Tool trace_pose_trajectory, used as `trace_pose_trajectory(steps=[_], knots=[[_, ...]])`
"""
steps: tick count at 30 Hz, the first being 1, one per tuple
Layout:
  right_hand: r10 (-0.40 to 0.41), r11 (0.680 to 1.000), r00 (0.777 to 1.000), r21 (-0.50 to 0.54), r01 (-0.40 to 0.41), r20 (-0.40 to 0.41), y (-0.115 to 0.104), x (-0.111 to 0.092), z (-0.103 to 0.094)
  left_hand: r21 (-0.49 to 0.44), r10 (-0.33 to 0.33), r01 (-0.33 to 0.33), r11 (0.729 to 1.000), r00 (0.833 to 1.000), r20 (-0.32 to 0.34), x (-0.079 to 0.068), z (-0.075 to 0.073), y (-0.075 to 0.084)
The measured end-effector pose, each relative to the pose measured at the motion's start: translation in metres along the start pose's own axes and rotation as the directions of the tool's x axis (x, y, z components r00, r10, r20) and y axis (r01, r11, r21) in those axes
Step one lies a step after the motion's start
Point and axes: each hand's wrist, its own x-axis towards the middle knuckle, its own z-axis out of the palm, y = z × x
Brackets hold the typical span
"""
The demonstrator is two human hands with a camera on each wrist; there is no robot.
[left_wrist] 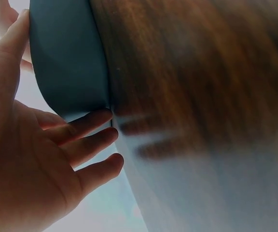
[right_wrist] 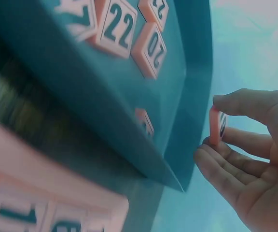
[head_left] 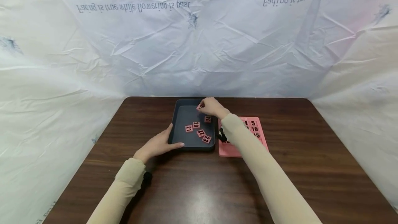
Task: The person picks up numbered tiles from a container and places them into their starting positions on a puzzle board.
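A dark blue-grey tray (head_left: 186,113) stands near the back of the table, with several pink number tiles lying in it, among them 21 (head_left: 188,128), 20 (head_left: 196,124) and 23 (head_left: 206,139). My right hand (head_left: 214,107) is over its far right part and pinches a pink number tile (right_wrist: 215,124) between thumb and fingertips; that tile's number is hard to read. At the tray's near left corner, my left hand (head_left: 157,143) rests with fingers extended along the side wall and thumb at the front edge.
Just right of the tray lies a pink number board (head_left: 230,152), partly hidden under the right forearm; 5, 10 and 15 show on it. The brown wooden table (head_left: 192,186) is backed by wrinkled white sheeting (head_left: 199,61), which also hangs at both sides.
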Motion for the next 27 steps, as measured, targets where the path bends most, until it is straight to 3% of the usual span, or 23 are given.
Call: trace_pose_trajectory(steps=[13,21,27], knots=[[-0.002,0.998,0.986,0.054,0.011,-0.165,0.034,-0.065,-0.035,0.002,0.014,-0.014,1.0,1.0,0.005,0.003,0.0,-0.004],[0.095,0.995,0.971,0.041,-0.088,-0.221,0.06,-0.115,-0.046,0.002,0.015,-0.015,1.0,1.0,0.013,0.003,-0.002,-0.004],[0.173,0.985,0.957,0.017,-0.173,-0.235,0.082,-0.15,-0.042,0.001,0.016,-0.016,1.0,1.0,0.018,0.002,-0.002,-0.003]])
